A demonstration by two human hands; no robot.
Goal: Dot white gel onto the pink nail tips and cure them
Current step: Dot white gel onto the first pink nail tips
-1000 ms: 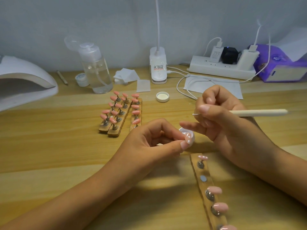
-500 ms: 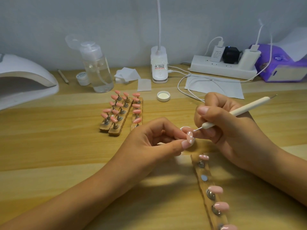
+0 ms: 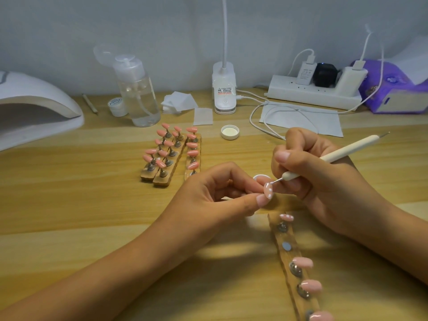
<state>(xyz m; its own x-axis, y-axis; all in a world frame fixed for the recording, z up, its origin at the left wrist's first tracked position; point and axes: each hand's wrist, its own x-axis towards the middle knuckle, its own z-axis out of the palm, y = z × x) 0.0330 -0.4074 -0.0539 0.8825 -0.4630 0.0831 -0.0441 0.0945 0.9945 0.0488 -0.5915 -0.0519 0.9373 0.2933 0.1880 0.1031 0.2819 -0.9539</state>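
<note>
On my feed the pink nail tip (image 3: 268, 190) sits at centre, raised above the table and pinched between the thumb and forefinger of the left hand (image 3: 215, 195). I count several white dots along its face. The right hand (image 3: 319, 172) grips a white dotting tool (image 3: 333, 156) like a pen, fingers curled round the shaft. As far as I can tell, its fine metal point meets the upper edge of the tip. Just behind those fingers I see the rim of a small white pot (image 3: 261, 176), mostly hidden.

Just below the hands, a wooden strip (image 3: 291, 258) runs toward me along the wooden table (image 3: 69, 193). Its far peg holds a dotted tip (image 3: 286, 217) with white spots. The next seat is a bare metal disc (image 3: 286, 246), and further down stand plain pink tips (image 3: 303, 262).

Beyond the left hand, three more wooden holders (image 3: 170, 156) lie side by side, loaded with pink tips on little stands. An upturned white lid (image 3: 229, 132) lies past them to the right. At the far left sits the white curing lamp (image 3: 34, 107), its mouth open toward the table.

Along the wall I read:
- a clear pump bottle (image 3: 139, 93) with a small jar (image 3: 117, 106) beside it
- a thin stick (image 3: 90, 103)
- a pile of white wipes (image 3: 179, 101)
- a desk lamp base (image 3: 224, 89)
- a loaded power strip (image 3: 312, 93), its cables trailing over a sheet of paper (image 3: 301, 119)
- a purple tissue pack (image 3: 393, 89)
</note>
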